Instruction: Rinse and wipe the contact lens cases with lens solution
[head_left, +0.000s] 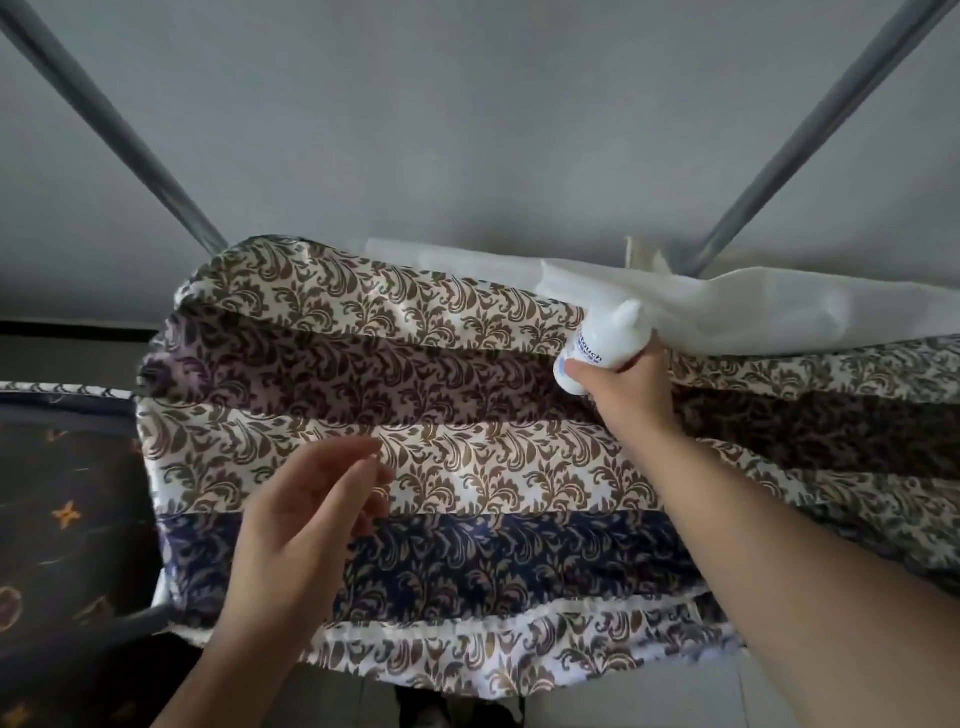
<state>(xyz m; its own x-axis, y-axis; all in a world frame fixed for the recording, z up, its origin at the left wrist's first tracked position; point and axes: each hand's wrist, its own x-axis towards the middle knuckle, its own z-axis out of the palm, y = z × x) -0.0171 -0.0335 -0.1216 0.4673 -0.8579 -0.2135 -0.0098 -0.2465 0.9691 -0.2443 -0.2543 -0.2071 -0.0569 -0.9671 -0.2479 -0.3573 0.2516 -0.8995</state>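
Observation:
My right hand (628, 392) grips a small white lens solution bottle (597, 345) with blue print, its pointed cap tilted up and to the right, at the far right of a table covered in a leaf-patterned cloth (467, 467). My left hand (306, 512) hovers over the cloth nearer to me, fingers relaxed and slightly spread, holding nothing. No contact lens case is visible in the view.
A white cloth (727, 306) lies crumpled along the far edge of the table, just behind the bottle. Two grey metal poles (130, 140) rise at the back left and back right against a grey wall. A dark patterned surface (67, 519) sits to the left.

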